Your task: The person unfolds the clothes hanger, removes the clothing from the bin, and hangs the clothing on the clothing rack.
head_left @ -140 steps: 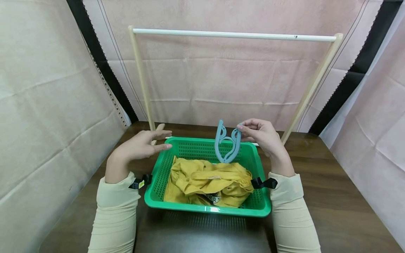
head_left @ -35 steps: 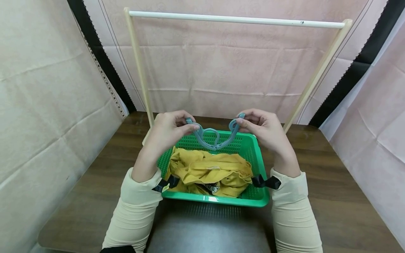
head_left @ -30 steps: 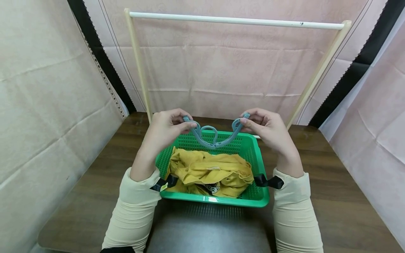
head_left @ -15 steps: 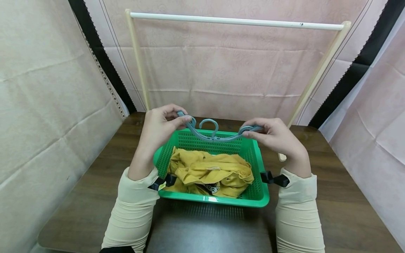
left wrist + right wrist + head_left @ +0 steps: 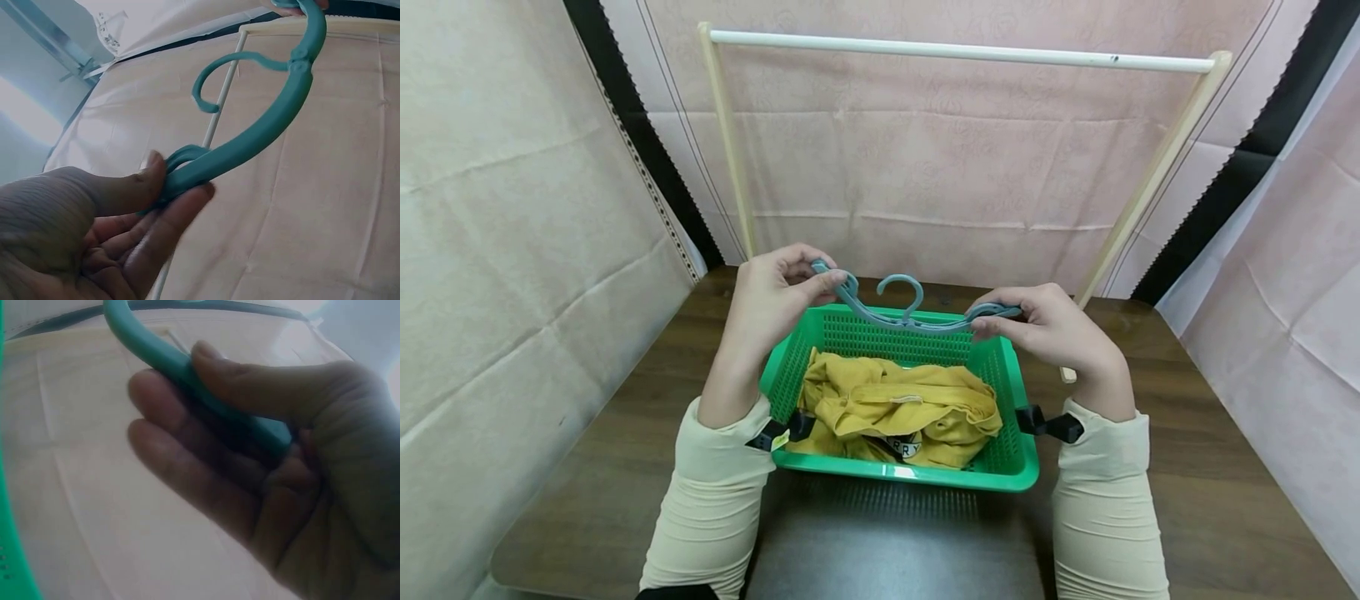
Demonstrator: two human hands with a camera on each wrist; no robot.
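A blue folding clothes hanger (image 5: pixel 910 323) spans the space between both hands, its arms spread wide and its hook pointing up. My left hand (image 5: pixel 778 292) pinches the tip of one arm between thumb and fingers; the left wrist view shows the hook (image 5: pixel 215 75) and the centre hinge. At the other end, my right hand (image 5: pixel 1048 325) grips the opposite arm, thumb on top and fingers beneath, as the right wrist view shows. Below the hanger, a crumpled yellow garment (image 5: pixel 857 392) with a dark printed patch lies in a green plastic basket (image 5: pixel 910 475).
Behind the basket stands a drying rack with a white crossbar (image 5: pixel 955 52) and cream side posts (image 5: pixel 1157 179). The dark wooden table (image 5: pixel 1210 467) carries everything. Pale fabric walls (image 5: pixel 535 208) enclose the back and sides.
The left hand has come in from beside the basket and taken the hanger's free arm. The hanger has gone from folded into a U to spread nearly flat, its hook swinging upright; the hands moved apart.
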